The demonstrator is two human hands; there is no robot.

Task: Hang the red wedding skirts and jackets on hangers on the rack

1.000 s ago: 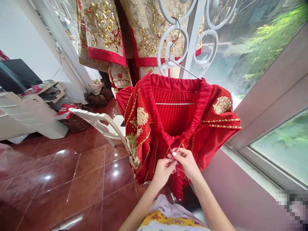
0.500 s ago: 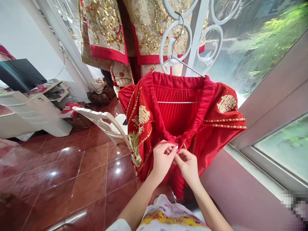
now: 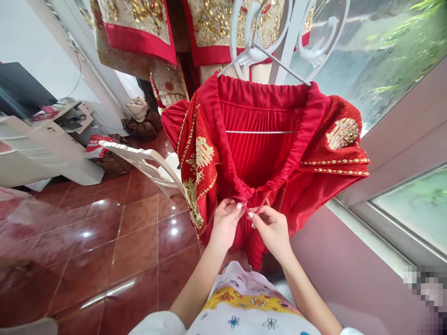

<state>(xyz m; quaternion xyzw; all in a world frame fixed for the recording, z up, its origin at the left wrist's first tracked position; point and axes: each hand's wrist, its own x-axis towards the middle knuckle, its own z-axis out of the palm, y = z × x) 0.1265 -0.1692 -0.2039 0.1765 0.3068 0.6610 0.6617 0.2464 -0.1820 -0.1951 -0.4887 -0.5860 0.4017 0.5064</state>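
My left hand (image 3: 226,223) and my right hand (image 3: 269,230) meet in front of a red robe with gold embroidery (image 3: 200,163), which hangs open on a white hanger (image 3: 268,70). Both hands pinch a thin red cord (image 3: 246,205) at the robe's gathered front edge. The fingers hide most of the cord, so I cannot see whether it is knotted. The robe's pleated red inner lining (image 3: 260,144) shows above my hands. A gold double-happiness motif (image 3: 342,133) marks the right shoulder panel.
A white ornamental stand (image 3: 289,42) carries the hanger, with gold-embroidered garments (image 3: 220,23) behind it. To the left are a white plastic chair (image 3: 146,163) and glossy red floor tiles (image 3: 104,242). A window (image 3: 412,209) and mauve wall lie close on the right.
The view has tipped downward, so the robe sits higher in the picture. My left hand has shifted slightly left, and both hands still hold the cord.
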